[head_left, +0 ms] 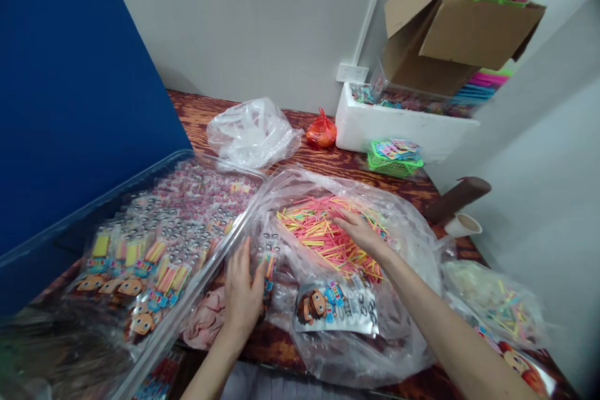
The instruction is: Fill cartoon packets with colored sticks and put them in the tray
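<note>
My left hand rests beside a clear cartoon-printed packet that has coloured sticks inside. Its fingers are stretched out and its thumb stands apart; whether it touches the packet I cannot tell. My right hand reaches over a heap of thin pink and yellow sticks, fingers extended, with nothing visible in them. The heap lies in a large open clear plastic bag. On the front of that bag lies a flat silver cartoon-printed pouch.
Left of my hands, a large clear bin holds many filled packets. A pink cloth is near my left wrist. Behind are a crumpled bag, a red net bag, a green basket and a white foam box. A paper cup stands right.
</note>
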`<action>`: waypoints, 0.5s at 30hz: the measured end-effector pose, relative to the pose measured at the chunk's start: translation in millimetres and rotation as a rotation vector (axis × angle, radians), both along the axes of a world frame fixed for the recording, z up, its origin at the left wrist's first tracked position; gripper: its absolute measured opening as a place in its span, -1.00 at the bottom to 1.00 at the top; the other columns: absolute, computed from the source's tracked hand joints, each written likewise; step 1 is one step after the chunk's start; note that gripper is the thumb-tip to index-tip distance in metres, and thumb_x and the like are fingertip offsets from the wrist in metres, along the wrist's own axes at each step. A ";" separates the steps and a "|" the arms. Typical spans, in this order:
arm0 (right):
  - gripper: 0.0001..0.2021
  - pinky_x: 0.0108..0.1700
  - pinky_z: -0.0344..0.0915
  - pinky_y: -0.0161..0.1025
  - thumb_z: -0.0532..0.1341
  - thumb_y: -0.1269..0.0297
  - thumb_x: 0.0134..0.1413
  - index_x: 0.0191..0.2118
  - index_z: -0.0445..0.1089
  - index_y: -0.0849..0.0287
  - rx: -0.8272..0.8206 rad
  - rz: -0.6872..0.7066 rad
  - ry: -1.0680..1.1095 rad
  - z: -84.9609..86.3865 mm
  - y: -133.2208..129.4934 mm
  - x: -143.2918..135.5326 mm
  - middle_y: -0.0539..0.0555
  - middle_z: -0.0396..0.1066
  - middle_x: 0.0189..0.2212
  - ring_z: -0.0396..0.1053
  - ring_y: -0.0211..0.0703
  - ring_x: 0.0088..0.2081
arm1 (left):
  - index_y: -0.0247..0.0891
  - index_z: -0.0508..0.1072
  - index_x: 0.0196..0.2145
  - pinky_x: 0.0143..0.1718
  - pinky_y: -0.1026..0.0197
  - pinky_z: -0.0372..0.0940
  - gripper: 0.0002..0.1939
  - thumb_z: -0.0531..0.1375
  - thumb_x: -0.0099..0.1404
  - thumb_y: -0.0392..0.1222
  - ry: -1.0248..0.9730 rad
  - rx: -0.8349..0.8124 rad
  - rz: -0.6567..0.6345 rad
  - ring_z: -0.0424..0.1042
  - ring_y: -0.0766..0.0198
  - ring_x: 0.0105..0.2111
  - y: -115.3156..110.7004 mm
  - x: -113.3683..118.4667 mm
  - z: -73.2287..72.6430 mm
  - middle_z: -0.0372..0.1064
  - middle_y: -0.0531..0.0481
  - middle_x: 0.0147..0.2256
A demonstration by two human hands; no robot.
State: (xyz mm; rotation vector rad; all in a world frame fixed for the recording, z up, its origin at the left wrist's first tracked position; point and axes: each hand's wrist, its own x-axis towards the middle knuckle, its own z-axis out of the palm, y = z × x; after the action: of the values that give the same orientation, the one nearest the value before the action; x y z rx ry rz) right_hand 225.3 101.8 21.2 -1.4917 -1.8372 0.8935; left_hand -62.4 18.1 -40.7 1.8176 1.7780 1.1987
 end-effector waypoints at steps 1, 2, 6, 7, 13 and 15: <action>-0.80 -0.21 0.25 -0.22 0.03 0.25 0.17 -0.44 0.29 0.12 0.000 -0.010 0.015 3.2 -0.7 -1.2 0.00 0.41 -0.44 0.38 -0.14 -0.31 | -0.21 0.13 0.27 0.22 -0.16 0.07 -0.45 0.08 0.37 -0.08 0.011 0.031 -0.001 0.14 -0.02 0.22 -3.7 3.3 6.4 0.18 -0.22 0.21; -0.80 -0.26 0.24 -0.23 0.03 0.25 0.17 -0.45 0.26 0.11 -0.001 -0.016 0.024 5.9 -2.3 -3.3 -0.01 0.38 -0.48 0.36 -0.15 -0.36 | -0.18 0.14 0.27 0.24 -0.15 0.05 -0.45 0.09 0.37 -0.09 0.008 0.056 -0.009 0.13 -0.01 0.23 -7.0 7.4 13.0 0.18 -0.20 0.21; -0.77 -0.43 0.15 -0.29 0.08 0.19 0.17 -0.49 0.20 0.10 -0.093 0.045 0.123 8.3 -23.9 -24.8 -0.08 0.25 -0.57 0.22 -0.25 -0.52 | -0.07 0.17 0.25 0.23 -0.05 0.09 -0.52 0.07 0.41 -0.12 -0.227 0.015 -0.135 0.18 0.09 0.22 -13.2 29.7 33.3 0.19 -0.10 0.22; -0.78 -0.46 0.12 -0.31 0.11 0.18 0.16 -0.48 0.21 0.10 -0.162 0.087 0.179 5.3 -33.5 -33.2 -0.09 0.23 -0.56 0.20 -0.27 -0.53 | -0.07 0.15 0.26 0.21 -0.02 0.14 -0.52 0.05 0.42 -0.12 -0.320 -0.019 -0.172 0.20 0.11 0.21 -12.5 36.3 35.5 0.18 -0.10 0.23; -0.77 -0.59 0.05 -0.36 0.24 0.08 0.03 -0.39 0.31 0.14 -0.695 0.189 0.501 -33.9 -92.4 -76.8 -0.12 0.25 -0.65 0.15 -0.34 -0.65 | -0.15 0.33 0.15 0.08 0.05 0.27 -0.62 -0.01 0.45 -0.11 -0.373 -0.184 -0.516 0.40 0.14 0.03 -4.3 71.3 36.8 0.40 -0.13 0.06; -0.74 -0.60 0.05 -0.36 0.30 0.07 -0.04 -0.40 0.33 0.16 -0.763 0.150 0.610 -40.2 -104.2 -77.8 -0.12 0.23 -0.67 0.14 -0.35 -0.66 | -0.14 0.37 0.12 0.07 0.05 0.27 -0.64 -0.01 0.45 -0.12 -0.344 -0.201 -0.613 0.41 0.15 0.02 -6.5 77.9 38.8 0.42 -0.12 0.04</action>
State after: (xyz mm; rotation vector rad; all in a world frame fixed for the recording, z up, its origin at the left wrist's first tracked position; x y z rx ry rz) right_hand 147.4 -2.4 -19.0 -1.2524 -1.2016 2.0174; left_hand 15.6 11.6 -1.9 1.7222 1.0024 0.9648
